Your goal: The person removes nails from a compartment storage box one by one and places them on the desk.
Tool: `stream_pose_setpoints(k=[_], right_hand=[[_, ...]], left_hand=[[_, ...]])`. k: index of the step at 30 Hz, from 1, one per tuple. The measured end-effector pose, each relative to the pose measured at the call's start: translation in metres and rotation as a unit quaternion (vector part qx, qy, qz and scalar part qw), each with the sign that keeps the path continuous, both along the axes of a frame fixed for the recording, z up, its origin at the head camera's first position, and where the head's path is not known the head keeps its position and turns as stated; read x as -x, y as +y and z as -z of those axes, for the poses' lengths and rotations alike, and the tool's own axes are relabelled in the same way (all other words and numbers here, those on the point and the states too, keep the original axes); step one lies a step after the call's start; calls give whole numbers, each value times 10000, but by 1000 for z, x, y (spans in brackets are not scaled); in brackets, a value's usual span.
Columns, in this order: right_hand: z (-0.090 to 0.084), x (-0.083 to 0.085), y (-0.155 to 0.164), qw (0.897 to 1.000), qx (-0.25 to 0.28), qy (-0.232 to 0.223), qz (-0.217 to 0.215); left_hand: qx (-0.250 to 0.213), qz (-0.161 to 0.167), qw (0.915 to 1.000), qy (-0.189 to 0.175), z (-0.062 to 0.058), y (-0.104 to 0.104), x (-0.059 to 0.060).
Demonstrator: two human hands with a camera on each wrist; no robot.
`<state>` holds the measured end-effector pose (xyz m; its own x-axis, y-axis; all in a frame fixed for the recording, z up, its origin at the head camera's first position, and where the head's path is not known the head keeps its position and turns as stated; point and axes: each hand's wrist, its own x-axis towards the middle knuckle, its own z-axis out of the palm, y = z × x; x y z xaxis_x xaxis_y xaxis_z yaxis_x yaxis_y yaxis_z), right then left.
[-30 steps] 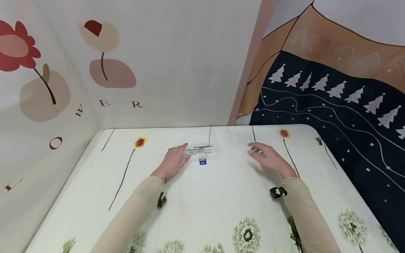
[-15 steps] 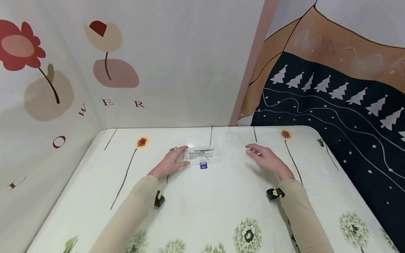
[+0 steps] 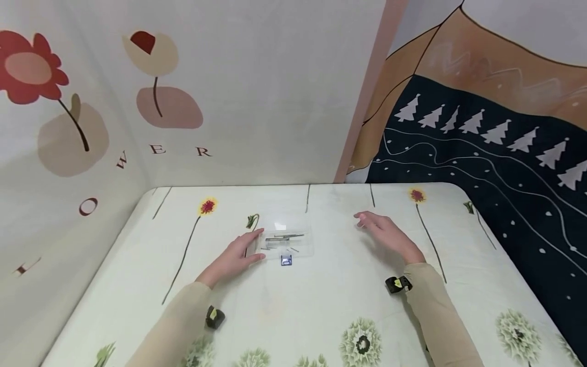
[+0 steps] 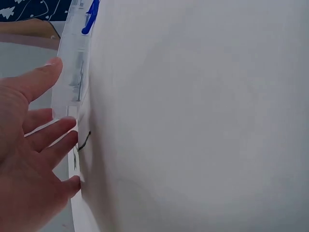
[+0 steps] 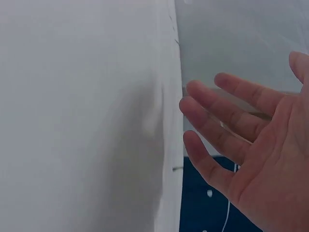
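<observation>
Since the earlier frames, item one, the small clear plastic box point(image 3: 285, 243) with thin metal pins inside and a blue clasp on its near edge, is sitting nearer to you on the floral tablecloth point(image 3: 321, 306), and your left hand point(image 3: 234, 256) has drawn back with it.

Head view: you are resting your left hand flat at the box's left end, fingers straight, thumb touching the near corner, nothing gripped. You are hovering your right hand point(image 3: 387, 234) well apart to the right, fingers relaxed and spread, holding nothing. Both forearms are lying low over the table, sleeves beige.

Left wrist view: your left fingers point(image 4: 50, 137) are lying straight along the box point(image 4: 72, 72) wall, the blue clasp point(image 4: 91, 17) at the far end.

Right wrist view: your right hand point(image 5: 251, 140) is showing an open palm, empty.

Handling, as judged: the box is looking light, rigid and slippery, sliding easily on cloth; you are best taking it by the two short ends, keeping it level.
</observation>
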<state>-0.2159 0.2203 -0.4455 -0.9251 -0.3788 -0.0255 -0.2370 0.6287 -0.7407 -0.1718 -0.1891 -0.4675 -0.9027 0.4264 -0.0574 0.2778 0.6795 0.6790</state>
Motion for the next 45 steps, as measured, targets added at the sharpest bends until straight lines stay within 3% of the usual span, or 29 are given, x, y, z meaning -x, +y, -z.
stream_pose_setpoints(k=[7, 13, 28, 36, 45], right_hand=[[4, -6, -26, 9980, -21, 77, -621], [3, -6, -53, 9961, -79, 313, -826], [-1, 1, -96, 9910, -131, 517, -1229], [0, 8, -114, 9756, -457, 942, -1931], [2, 8, -133, 9673, -828, 1312, -2005]], left_hand=[[41, 262, 9996, 113, 0, -1, -2], [190, 381, 9990, 146, 1, 1, 0], [464, 323, 9979, 301, 1, 3, -1], [447, 278, 9979, 365, 1, 3, -3], [381, 184, 9987, 301, 4, 5, -3]])
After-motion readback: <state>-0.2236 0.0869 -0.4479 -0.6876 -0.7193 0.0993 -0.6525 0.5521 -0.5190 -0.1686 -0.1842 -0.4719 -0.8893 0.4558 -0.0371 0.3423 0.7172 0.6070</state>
